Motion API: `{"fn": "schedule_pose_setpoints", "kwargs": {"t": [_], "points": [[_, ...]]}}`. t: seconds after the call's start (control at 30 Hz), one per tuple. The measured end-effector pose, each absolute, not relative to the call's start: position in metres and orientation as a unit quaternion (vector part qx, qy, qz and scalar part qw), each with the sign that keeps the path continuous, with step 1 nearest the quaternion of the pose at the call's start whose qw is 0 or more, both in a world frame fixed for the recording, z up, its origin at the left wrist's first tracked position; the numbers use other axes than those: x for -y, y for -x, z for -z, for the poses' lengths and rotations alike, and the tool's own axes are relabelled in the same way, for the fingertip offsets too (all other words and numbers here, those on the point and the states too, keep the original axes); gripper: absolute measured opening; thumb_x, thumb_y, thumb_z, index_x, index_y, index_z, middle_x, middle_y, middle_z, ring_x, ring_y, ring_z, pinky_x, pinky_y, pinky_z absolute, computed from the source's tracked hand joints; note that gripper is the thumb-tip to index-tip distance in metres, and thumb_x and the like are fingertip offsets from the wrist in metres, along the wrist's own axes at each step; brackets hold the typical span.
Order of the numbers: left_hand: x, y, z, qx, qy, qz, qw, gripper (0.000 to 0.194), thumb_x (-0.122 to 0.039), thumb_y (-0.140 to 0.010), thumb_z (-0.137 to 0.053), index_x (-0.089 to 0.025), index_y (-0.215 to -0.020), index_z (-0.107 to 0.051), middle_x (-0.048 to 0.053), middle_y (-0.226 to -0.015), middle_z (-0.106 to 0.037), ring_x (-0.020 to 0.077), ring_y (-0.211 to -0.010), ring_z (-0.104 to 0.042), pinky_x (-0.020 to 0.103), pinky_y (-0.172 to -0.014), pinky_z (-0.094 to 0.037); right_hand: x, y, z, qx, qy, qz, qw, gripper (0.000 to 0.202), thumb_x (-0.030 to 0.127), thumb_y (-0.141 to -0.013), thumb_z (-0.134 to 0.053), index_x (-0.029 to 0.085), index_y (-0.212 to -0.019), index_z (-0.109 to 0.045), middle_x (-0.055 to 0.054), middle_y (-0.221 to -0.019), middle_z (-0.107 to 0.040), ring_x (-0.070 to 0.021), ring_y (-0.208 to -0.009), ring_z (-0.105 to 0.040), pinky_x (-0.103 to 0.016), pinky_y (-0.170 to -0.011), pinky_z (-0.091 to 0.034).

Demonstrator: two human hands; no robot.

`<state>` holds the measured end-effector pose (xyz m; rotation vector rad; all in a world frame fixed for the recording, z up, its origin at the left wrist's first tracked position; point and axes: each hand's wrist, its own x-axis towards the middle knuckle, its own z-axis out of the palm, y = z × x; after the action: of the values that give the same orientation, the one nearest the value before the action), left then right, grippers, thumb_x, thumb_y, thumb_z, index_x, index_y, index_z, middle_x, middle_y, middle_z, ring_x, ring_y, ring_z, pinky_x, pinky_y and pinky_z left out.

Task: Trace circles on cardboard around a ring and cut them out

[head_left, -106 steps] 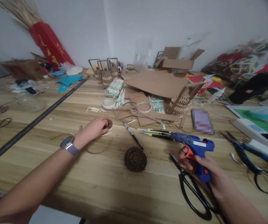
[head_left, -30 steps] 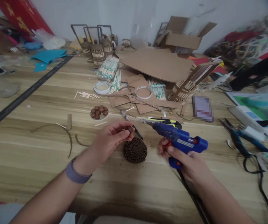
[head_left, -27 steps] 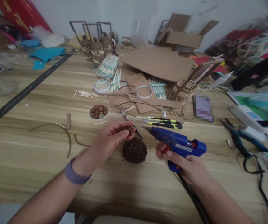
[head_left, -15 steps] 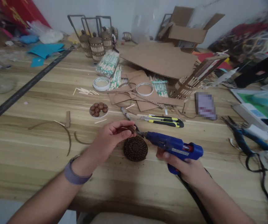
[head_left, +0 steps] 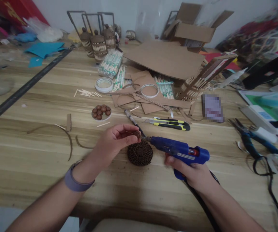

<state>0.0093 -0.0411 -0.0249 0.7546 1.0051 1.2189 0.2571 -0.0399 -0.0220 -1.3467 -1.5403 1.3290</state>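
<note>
My left hand (head_left: 116, 140) pinches a small round brown ball (head_left: 137, 135) between thumb and fingers, partly hidden by them. My right hand (head_left: 194, 174) is wrapped round the handle of a blue hot glue gun (head_left: 171, 146). The gun's metal nozzle points left and meets the ball's right side; whether they touch I cannot tell. Just below lies a dark brown coiled cardboard disc (head_left: 140, 156), flat on the table. Similar brown balls (head_left: 102, 109) sit in a small round dish (head_left: 101, 120), beyond my left hand.
A yellow-black utility knife (head_left: 170, 123) and a pen-like tool (head_left: 130, 116) lie beyond the gun. Cardboard pieces (head_left: 165, 59), tape rolls (head_left: 104, 84) and wrapped sticks (head_left: 111, 63) are further back. Pliers (head_left: 246, 137) lie right. Lidded stick-sided pots (head_left: 98, 47) stand at the back left.
The view has shifted slightly. The glue gun's nozzle has come a little closer to the ball, which stays pinched in my left hand.
</note>
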Motion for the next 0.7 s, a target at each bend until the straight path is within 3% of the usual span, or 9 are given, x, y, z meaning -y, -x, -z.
{"fn": "schedule_pose_setpoints", "kwargs": {"t": [0.17,0.4,0.7], "points": [[0.042,-0.010,0.023,-0.441,-0.326,-0.535,0.643,0.027,-0.025,-0.066,-0.092,-0.020,-0.089,-0.079,0.000,-0.086,-0.082,0.0159,-0.074,-0.076,0.028,-0.076,-0.059,0.041,-0.259,0.023,0.613,0.519,-0.501,0.324,0.032,0.046,-0.082,-0.076,0.022,-0.065,-0.065,-0.001,-0.064,-0.058,-0.0167,-0.060,-0.051,-0.029,-0.057,-0.047],[0.041,-0.010,0.022,-0.442,-0.325,-0.534,0.644,0.024,-0.023,-0.067,-0.092,-0.020,-0.088,-0.080,0.000,-0.086,-0.082,0.0147,-0.073,-0.076,0.025,-0.075,-0.059,0.041,-0.251,0.013,0.592,0.523,-0.511,0.338,0.018,0.038,-0.078,-0.076,0.023,-0.069,-0.070,0.000,-0.067,-0.060,-0.0163,-0.062,-0.054,-0.027,-0.061,-0.049],[0.042,-0.010,0.025,-0.435,-0.317,-0.537,0.650,0.024,-0.022,-0.066,-0.093,-0.022,-0.087,-0.082,0.000,-0.086,-0.082,0.0143,-0.074,-0.076,0.024,-0.075,-0.059,0.041,-0.253,0.017,0.606,0.529,-0.501,0.318,0.023,0.042,-0.080,-0.074,0.023,-0.068,-0.070,0.000,-0.063,-0.060,-0.0164,-0.058,-0.055,-0.027,-0.056,-0.048]]}}
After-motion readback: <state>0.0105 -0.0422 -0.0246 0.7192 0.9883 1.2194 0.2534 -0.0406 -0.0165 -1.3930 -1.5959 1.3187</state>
